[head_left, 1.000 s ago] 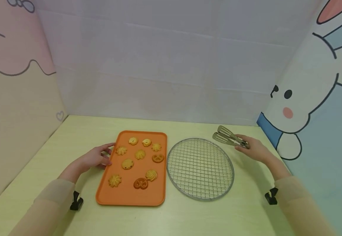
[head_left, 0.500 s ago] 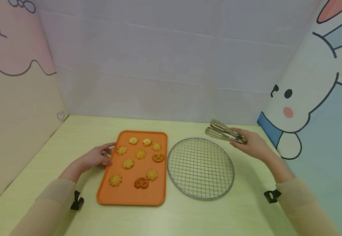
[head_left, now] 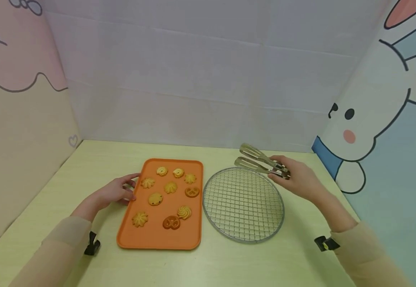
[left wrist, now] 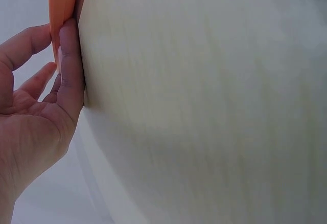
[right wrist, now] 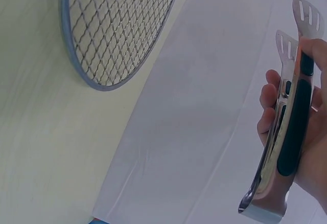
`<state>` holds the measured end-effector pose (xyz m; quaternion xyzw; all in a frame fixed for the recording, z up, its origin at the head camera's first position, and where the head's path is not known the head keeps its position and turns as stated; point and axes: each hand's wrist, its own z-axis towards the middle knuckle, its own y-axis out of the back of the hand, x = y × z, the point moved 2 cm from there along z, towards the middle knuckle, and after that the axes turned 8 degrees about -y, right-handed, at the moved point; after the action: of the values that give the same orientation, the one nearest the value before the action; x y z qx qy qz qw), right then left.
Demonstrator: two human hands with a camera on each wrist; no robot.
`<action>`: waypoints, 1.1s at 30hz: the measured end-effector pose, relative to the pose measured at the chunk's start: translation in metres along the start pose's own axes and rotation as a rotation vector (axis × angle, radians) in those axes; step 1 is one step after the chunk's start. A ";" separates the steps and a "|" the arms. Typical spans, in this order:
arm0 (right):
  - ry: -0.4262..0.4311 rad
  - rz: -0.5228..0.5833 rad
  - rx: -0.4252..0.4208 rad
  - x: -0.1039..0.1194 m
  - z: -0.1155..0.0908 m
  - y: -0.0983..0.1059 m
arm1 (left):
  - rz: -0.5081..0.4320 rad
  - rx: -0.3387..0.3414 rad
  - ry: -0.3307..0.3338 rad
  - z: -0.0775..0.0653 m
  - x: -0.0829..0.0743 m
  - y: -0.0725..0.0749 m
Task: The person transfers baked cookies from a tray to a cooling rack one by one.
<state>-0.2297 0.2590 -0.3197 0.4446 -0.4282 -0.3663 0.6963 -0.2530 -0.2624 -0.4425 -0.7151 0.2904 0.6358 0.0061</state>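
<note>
An orange tray (head_left: 147, 237) lies on the table, bearing several small cookies (head_left: 170, 187) and two pretzel-shaped ones (head_left: 171, 222). My left hand (head_left: 111, 193) holds the tray's left edge; in the left wrist view its fingers lie on both sides of the orange rim (left wrist: 64, 1). My right hand (head_left: 297, 177) grips metal serving tongs with slotted blades and dark green handle pads (right wrist: 297, 127). The blades are spread with nothing between them, over the far edge of a round wire cooling rack (head_left: 244, 205) to the right of the tray.
The pale wooden table (head_left: 229, 267) runs back to a white sheet-like wall (head_left: 201, 87). On the right stands a wall panel with a cartoon rabbit (head_left: 365, 131), on the left a pink and cream one (head_left: 25, 119). The rack sits close beside the tray.
My right hand has moved left with the tongs, bringing their blades from the rack's right side to above its far edge. The blades have spread wider. My left hand and the tray stay put.
</note>
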 end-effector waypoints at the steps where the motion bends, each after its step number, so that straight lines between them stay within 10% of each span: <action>1: 0.016 0.004 -0.005 0.004 0.000 0.000 | 0.001 -0.001 0.002 0.000 0.000 0.000; 33: 0.516 0.000 -0.221 0.082 -0.002 -0.054 | 0.027 0.004 0.025 0.003 0.001 0.003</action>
<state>-0.2050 0.1681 -0.3483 0.4447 -0.1943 -0.2857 0.8264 -0.2568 -0.2640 -0.4434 -0.7189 0.3011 0.6265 -0.0046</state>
